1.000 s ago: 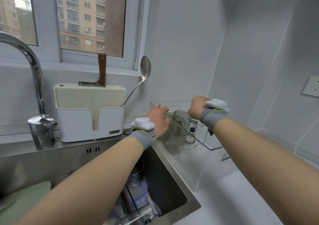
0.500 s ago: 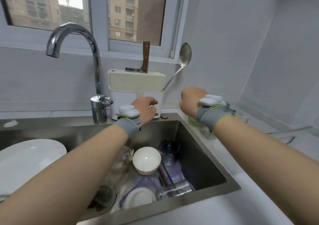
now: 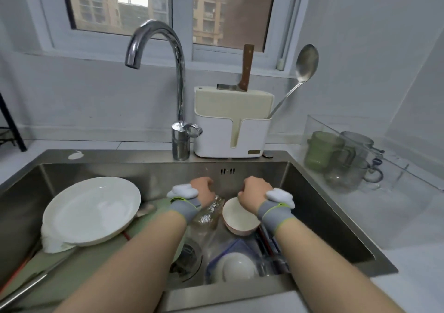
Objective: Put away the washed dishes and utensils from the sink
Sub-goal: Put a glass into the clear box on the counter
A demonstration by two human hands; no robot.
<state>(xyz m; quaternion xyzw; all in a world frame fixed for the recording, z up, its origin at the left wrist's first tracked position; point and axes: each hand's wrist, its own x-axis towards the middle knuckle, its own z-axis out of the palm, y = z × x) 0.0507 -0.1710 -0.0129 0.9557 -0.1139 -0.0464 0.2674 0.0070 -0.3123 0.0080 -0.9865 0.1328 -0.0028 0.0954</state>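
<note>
Two hands: low centre of frame, down inside the sink (image 3: 120, 156), backs up, fingers curled under, near each other but apart
Left hand (image 3: 203, 190): just above a clear glass (image 3: 208, 214) that lies tilted; fingertips hidden, cannot tell if it grips
Right hand (image 3: 253, 193): over the far rim of a white bowl (image 3: 240, 221); touch or grip cannot be told
Plate (image 3: 91, 209): large, white, tilted, left of the left hand, on a green board (image 3: 72, 269)
Small bowl (image 3: 237, 268): upside down, lower centre, between the forearms
Right edge: clear bin (image 3: 312, 130) on the counter, mugs (image 3: 322, 151) inside
Behind sink: faucet (image 3: 179, 84); white holder (image 3: 233, 130) with knife (image 3: 247, 68) and ladle (image 3: 306, 62)
</note>
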